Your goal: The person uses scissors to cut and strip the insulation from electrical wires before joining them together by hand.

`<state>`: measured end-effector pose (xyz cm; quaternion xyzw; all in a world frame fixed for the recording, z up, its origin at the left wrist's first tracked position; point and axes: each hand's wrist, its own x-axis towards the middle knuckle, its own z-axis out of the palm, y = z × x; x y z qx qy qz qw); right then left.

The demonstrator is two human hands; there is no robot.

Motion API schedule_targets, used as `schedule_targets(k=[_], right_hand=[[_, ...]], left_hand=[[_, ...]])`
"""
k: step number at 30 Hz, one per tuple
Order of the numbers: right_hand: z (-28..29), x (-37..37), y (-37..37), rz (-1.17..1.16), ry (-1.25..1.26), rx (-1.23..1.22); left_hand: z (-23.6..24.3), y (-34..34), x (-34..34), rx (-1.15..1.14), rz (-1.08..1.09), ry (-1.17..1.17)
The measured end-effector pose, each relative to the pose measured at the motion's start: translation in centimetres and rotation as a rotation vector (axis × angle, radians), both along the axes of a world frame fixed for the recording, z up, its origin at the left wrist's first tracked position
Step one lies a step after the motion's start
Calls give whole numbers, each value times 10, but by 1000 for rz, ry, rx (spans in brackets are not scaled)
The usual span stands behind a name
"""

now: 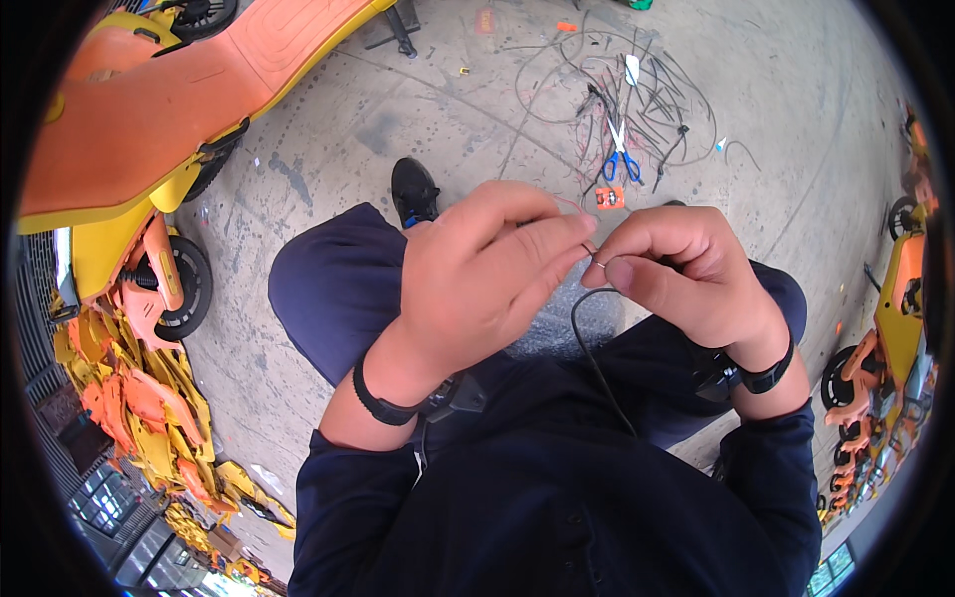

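Black wire (594, 353) end, hidden between pinching left hand (487, 279) and right hand (676, 269).

Hidden wire end
The thin black wire (595, 360) vanishes between pinching fingertips (587, 249); its bare tip is too small to tell.

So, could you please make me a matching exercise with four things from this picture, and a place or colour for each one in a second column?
Things:
1. scissors
2. thin black wire
3. scooter
4. black shoe

Places or colours:
a. pinched between the left hand and the right hand
b. orange and yellow, at the upper left
c. blue handles, lying on the floor among loose wires
d. on the floor just beyond the left knee

Pairs: 1-c, 2-a, 3-b, 4-d
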<state>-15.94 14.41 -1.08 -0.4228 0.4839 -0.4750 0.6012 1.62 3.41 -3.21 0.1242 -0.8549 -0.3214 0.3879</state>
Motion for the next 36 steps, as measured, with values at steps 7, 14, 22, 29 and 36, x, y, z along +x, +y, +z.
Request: schedule_targets(k=[7,14,22,29,36], right_hand=[[0,5,4,-140,210,14],[-2,-2,-2,-89,-94,170],[-6,-12,-5,70,-435,297],[-4,0,1,-62,-204,15],[-2,2,2,-14,-35,-79]], left_hand=[[2,-1,2,153,-21,-111],[6,3,5,46,17,-60],[9,4,7,20,3,-83],[2,1,0,59,-3,29],[0,1,0,102,-9,38]])
